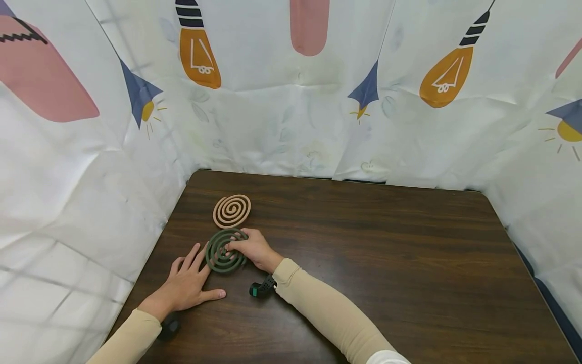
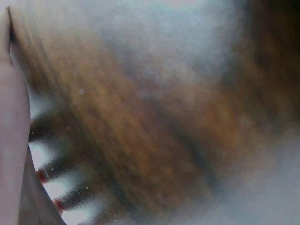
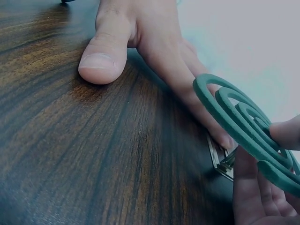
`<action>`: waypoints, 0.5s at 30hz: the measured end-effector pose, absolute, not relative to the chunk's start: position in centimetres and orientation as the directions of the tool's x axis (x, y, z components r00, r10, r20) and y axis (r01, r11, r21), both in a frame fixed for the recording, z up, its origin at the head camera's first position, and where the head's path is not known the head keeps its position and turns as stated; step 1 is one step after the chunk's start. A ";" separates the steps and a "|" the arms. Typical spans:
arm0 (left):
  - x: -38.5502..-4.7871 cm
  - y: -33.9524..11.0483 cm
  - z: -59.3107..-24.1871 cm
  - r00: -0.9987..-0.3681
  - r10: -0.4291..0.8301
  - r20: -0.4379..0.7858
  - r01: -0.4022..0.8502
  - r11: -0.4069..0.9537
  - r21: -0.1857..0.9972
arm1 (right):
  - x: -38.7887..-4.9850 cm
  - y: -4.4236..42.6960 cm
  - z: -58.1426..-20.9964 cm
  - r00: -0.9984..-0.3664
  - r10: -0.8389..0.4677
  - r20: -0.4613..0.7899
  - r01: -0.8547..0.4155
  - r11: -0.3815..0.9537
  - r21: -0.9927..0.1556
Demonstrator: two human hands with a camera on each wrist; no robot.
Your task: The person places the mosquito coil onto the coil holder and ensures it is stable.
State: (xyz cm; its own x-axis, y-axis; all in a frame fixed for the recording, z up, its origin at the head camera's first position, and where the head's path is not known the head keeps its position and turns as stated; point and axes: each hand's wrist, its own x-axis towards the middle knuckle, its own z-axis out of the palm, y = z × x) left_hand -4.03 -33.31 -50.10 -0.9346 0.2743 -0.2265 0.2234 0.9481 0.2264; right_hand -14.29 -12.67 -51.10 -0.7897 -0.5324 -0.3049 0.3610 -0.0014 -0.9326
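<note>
A green spiral mosquito coil (image 1: 221, 268) is pinched by my right hand (image 1: 255, 250), with the thumb on its top face and the fingers underneath. In the right wrist view the coil (image 3: 225, 119) is tilted and raised off the table. My left hand (image 1: 184, 285) lies spread on the table to the coil's left, thumb pointing right. Its index fingertip touches a small thin metal piece (image 3: 227, 164) under the coil, mostly hidden. The left wrist view is blurred and shows only the hand's edge and wood. Just beyond the green coil, a tan mosquito coil (image 1: 233, 208) lies flat.
The dark brown wooden table (image 1: 364, 253) extends far to the right. Its left edge runs close beside my left hand. White printed curtains (image 1: 282, 126) hang behind the table and along its sides. Black wrist devices are on both wrists, one near the tabletop (image 1: 262, 288).
</note>
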 end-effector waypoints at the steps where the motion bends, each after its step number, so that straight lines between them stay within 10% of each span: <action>1: -4.0 -33.3 -50.1 -0.935 0.275 -0.226 0.224 0.948 0.226 | -14.3 -12.7 -51.1 -0.791 -0.531 -0.305 0.362 -0.003 -0.932; 15: -4.0 -33.1 -49.9 -0.935 0.269 -0.231 0.219 0.951 0.219 | -14.5 -12.9 -51.6 -0.816 -0.483 -0.317 0.362 0.001 -0.932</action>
